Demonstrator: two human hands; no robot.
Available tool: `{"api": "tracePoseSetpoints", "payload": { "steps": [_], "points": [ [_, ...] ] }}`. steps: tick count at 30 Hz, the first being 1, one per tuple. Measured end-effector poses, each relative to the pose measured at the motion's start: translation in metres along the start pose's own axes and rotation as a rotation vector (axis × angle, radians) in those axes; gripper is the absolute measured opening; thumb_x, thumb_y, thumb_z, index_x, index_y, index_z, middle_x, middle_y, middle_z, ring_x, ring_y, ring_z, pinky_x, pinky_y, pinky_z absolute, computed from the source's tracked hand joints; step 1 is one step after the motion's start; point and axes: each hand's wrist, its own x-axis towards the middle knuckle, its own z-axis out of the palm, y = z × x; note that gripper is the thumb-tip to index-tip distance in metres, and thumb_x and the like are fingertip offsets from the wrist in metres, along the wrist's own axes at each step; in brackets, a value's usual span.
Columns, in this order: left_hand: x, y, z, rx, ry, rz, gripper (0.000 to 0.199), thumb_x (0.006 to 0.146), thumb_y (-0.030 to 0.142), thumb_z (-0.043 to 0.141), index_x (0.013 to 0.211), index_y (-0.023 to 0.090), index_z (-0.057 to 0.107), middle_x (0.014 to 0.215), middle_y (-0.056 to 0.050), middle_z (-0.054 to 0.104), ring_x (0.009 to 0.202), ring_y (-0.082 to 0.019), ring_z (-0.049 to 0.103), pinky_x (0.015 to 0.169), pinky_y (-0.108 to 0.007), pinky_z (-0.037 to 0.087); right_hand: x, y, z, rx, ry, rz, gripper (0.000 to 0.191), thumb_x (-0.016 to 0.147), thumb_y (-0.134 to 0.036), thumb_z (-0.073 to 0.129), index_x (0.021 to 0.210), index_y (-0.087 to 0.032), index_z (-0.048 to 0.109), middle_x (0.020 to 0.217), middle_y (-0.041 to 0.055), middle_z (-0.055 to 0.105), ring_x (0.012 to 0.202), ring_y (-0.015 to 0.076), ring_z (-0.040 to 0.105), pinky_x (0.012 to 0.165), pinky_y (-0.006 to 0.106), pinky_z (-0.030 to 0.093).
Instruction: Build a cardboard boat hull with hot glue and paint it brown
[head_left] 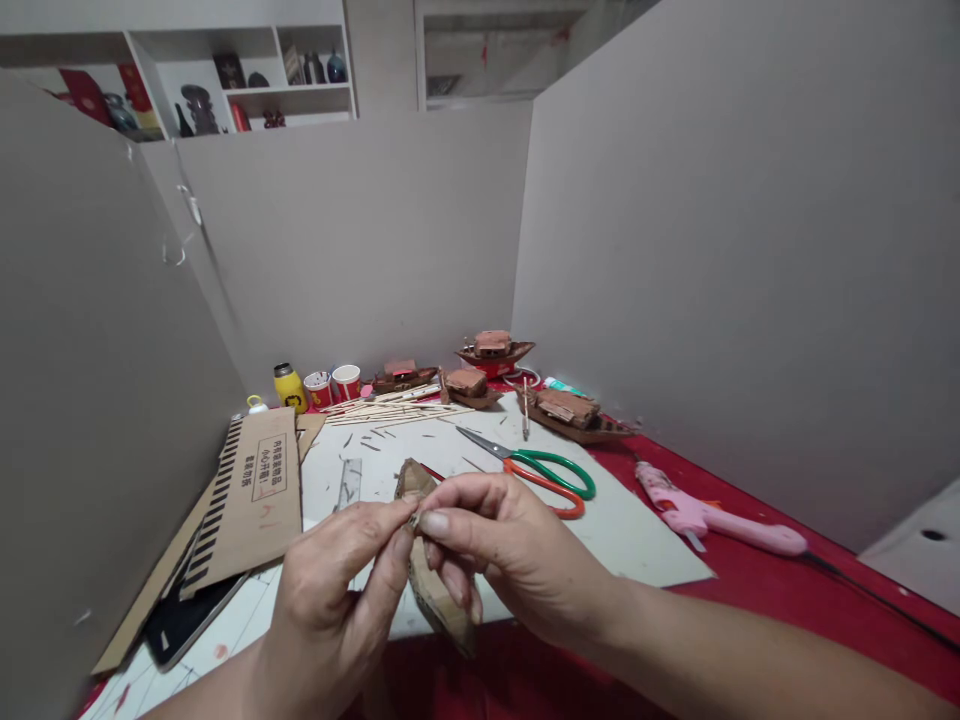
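Note:
My left hand [341, 570] and my right hand [502, 545] meet at the fingertips, thumb and forefinger pinched on each. Between them is a small brown piece [415, 519], perhaps cardboard; the fingers mostly cover it. Just below and behind the fingers lies a pointed cardboard boat hull [435, 590], partly hidden by my right hand. Beyond my right hand are scissors [536, 470] with one green and one orange handle, their blades pointing to the far left. A clear ruler [349, 484] rests on the white sheet [630, 540] beyond my left hand.
Several finished model boats [574, 412] stand at the back. Thin wooden sticks [390, 408], paper cups [346, 382] and a yellow bottle [289, 388] are behind the sheet. Printed cardboard [259, 490] lies left, a pink glue gun [720, 520] with its cord right. Grey partitions [360, 240] enclose the table.

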Motion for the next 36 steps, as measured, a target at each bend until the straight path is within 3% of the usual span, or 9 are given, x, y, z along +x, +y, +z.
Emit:
{"api": "tracePoseSetpoints", "payload": {
  "steps": [19,24,31,36],
  "points": [
    [-0.0038,-0.0024,0.0008,0.015,-0.012,-0.018,0.028,0.087,0.007,0.059,0.114,0.015,0.066,0.100,-0.009,0.076,0.087,-0.014,0.072,0.079,-0.018,0.056,-0.0027,0.0022,0.0074,-0.140,0.107,-0.056,0.027,0.073,-0.036,0.077,0.074,-0.015,0.061,0.050,-0.0060,0.056,0.039,0.0053,0.049,0.040,0.016,0.042],
    [-0.0043,-0.0020,0.0001,0.036,-0.015,-0.019,0.030,0.087,0.007,0.059,0.115,0.016,0.065,0.099,-0.007,0.076,0.084,-0.012,0.072,0.077,-0.016,0.055,-0.0024,0.0058,0.0075,-0.123,0.081,-0.088,0.028,0.076,-0.040,0.074,0.076,-0.015,0.061,0.051,-0.0052,0.057,0.040,0.0054,0.050,0.042,0.016,0.042],
    [-0.0069,-0.0051,0.0002,0.050,-0.029,0.028,0.037,0.088,0.005,0.057,0.122,0.016,0.060,0.103,-0.009,0.075,0.089,-0.014,0.071,0.079,-0.021,0.055,-0.0020,0.0080,0.0040,-0.075,0.077,-0.073,0.027,0.076,-0.039,0.075,0.078,-0.015,0.062,0.054,-0.0046,0.059,0.038,0.0050,0.049,0.039,0.016,0.041],
    [-0.0017,-0.0023,-0.0060,0.195,-0.081,0.061,0.035,0.087,0.006,0.056,0.121,0.012,0.062,0.098,-0.012,0.072,0.086,-0.017,0.067,0.080,-0.029,0.053,-0.0022,0.0083,0.0029,-0.038,0.080,-0.100,0.026,0.075,-0.037,0.076,0.076,-0.014,0.064,0.054,-0.0045,0.059,0.039,0.0046,0.050,0.039,0.016,0.041]
  ]
}}
